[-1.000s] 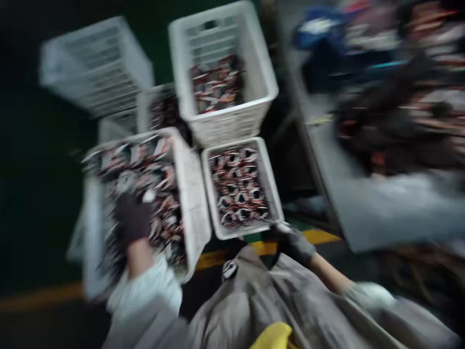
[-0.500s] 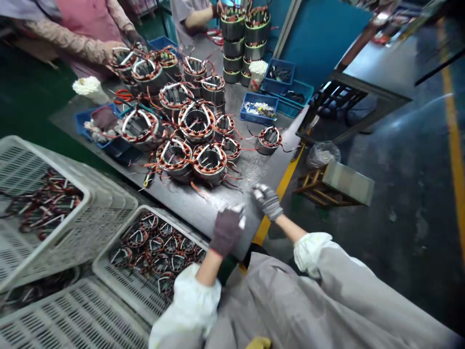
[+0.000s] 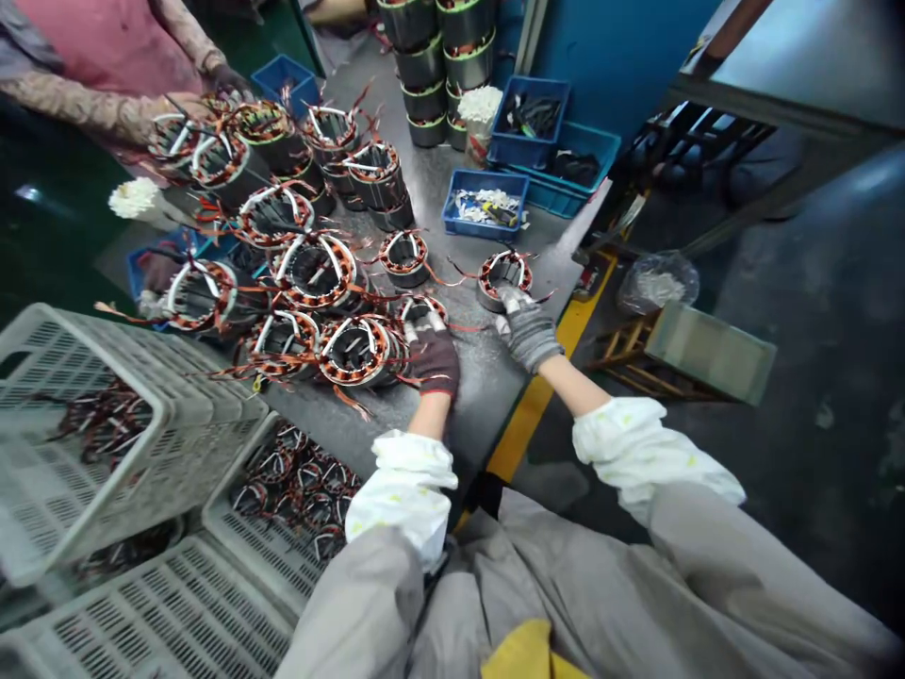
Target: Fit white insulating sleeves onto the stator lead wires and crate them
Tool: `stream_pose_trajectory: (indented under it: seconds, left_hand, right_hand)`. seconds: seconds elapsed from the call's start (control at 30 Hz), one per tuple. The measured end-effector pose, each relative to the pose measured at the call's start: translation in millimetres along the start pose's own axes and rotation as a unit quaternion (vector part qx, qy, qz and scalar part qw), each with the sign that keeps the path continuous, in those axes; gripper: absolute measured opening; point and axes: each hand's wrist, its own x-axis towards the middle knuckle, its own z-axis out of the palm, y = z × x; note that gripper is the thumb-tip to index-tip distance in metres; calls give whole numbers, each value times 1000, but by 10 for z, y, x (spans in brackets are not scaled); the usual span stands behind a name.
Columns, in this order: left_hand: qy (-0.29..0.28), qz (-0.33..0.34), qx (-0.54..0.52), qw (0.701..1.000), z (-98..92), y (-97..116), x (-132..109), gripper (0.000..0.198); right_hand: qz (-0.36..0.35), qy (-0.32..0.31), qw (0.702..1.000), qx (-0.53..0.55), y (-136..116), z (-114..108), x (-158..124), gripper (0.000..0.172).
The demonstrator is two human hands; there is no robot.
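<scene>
My left hand [image 3: 434,358], in a dark glove with white fingertips, has its fingers closed on the near rim of a small motor stator [image 3: 421,309], partly hidden by the hand. In a grey glove, my right hand [image 3: 529,332] grips the near rim of another small stator [image 3: 504,274], which has copper windings and loose leads. A third small stator [image 3: 404,257] stands just behind them. To the left is a group of larger stators, among them one with a white sleeve loop [image 3: 354,351]. All of these are on the grey metal table [image 3: 477,387].
Blue bins [image 3: 485,204] with small parts and a cup of white pieces [image 3: 479,111] stand at the back, near stacked stators [image 3: 467,61]. A co-worker's arm [image 3: 91,108] reaches in at upper left. Plastic crates [image 3: 190,424] with stators are lower left; a wooden stool [image 3: 707,354] is right.
Both hands have moved forward over the table from its near edge, and each has taken hold of a small stator. The camera view has shifted too.
</scene>
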Motion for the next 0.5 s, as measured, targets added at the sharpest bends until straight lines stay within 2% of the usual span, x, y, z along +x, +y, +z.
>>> stream_pose_trajectory:
  seconds: [0.1, 0.17, 0.27, 0.33, 0.4, 0.5]
  left_hand:
    - [-25, 25, 103, 994, 46, 127, -480, 53]
    - [-39, 55, 103, 992, 64, 195, -858, 51]
    - [-53, 125, 73, 988, 31, 192, -1427, 47]
    - [-64, 133, 63, 987, -41, 105, -1765, 44]
    - [-76, 102, 64, 990, -145, -36, -2052, 40]
    - [-73, 68, 60, 993, -326, -292, -2385, 43]
  right_hand:
    - [43, -52, 997, -46, -39, 15, 395, 73]
    - [57, -90, 991, -79, -57, 9, 560, 73]
    - [77, -119, 983, -115, -65, -36, 659, 65]
    - [76, -127, 981, -128, -69, -85, 632, 61]
    - [56, -139, 979, -138, -89, -133, 518, 60]
    - [14, -166, 975, -150, -179, -176, 170, 64]
